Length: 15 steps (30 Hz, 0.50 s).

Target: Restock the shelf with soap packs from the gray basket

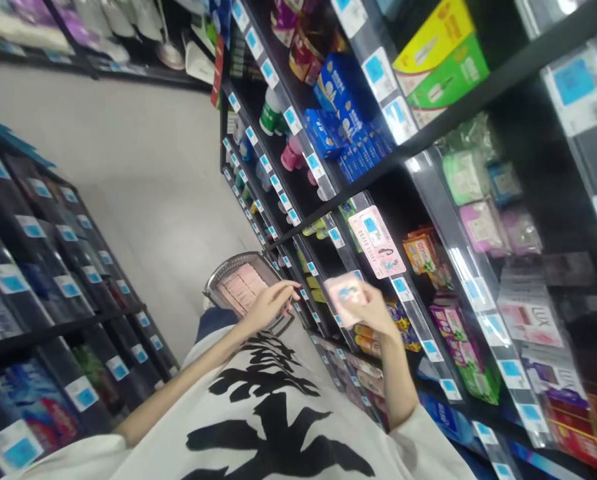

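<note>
My right hand (375, 312) is closed around a small pink box (347, 297) with a blue-and-red print. It holds the box up in front of the shelves on the right; the print is blurred. My left hand (273, 303) is over the rim of a grey shopping basket (213, 275), its fingers stretched out and nothing seen in them. Inside the basket lie several similar pink boxes (243, 288), side by side in rows. Part of the basket is hidden behind my left hand and forearm.
Shelves with price tags (401, 288) rise close on the right, holding soap packs (528, 313), orange packets (423, 253) and blue boxes (348, 127). A pink sign (377, 241) hangs from one shelf edge. Another shelf unit (58, 313) stands left, across the pale floor (163, 160).
</note>
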Each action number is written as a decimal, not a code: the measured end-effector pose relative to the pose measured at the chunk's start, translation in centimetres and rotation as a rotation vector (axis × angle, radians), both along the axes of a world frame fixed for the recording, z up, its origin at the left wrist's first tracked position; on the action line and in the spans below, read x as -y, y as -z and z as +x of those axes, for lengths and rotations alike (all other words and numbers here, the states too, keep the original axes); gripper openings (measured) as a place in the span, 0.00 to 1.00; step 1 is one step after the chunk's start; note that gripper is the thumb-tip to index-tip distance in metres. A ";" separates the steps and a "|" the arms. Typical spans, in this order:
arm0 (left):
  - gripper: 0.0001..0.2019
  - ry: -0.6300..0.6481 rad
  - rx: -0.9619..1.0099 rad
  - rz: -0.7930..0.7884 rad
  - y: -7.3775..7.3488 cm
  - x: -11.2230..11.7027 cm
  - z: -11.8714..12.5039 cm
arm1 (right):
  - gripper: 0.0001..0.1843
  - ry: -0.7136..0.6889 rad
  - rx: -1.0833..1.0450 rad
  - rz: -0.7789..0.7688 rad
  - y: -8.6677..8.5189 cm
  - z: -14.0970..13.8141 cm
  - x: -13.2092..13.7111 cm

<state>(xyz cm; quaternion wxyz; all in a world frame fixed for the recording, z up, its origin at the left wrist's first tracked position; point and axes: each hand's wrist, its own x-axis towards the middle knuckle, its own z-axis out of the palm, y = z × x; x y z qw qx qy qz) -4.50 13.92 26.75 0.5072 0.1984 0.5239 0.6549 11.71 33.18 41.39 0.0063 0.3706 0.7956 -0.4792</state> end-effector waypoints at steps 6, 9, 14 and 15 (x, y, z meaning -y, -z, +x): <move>0.21 0.025 -0.189 -0.126 6.2 3.3 -1.6 | 0.34 0.180 0.132 1.181 -6.2 -5.2 -8.8; 0.21 0.060 -0.224 -0.148 8.4 5.1 -1.9 | 0.33 0.100 0.282 1.339 -6.1 -7.7 -11.9; 0.24 0.118 -0.300 -0.243 9.5 7.6 -3.9 | 0.33 0.044 0.480 1.397 -5.0 -11.1 -16.0; 0.25 0.124 -0.315 -0.269 9.6 8.0 -4.4 | 0.33 0.062 0.512 1.381 -5.0 -11.8 -16.8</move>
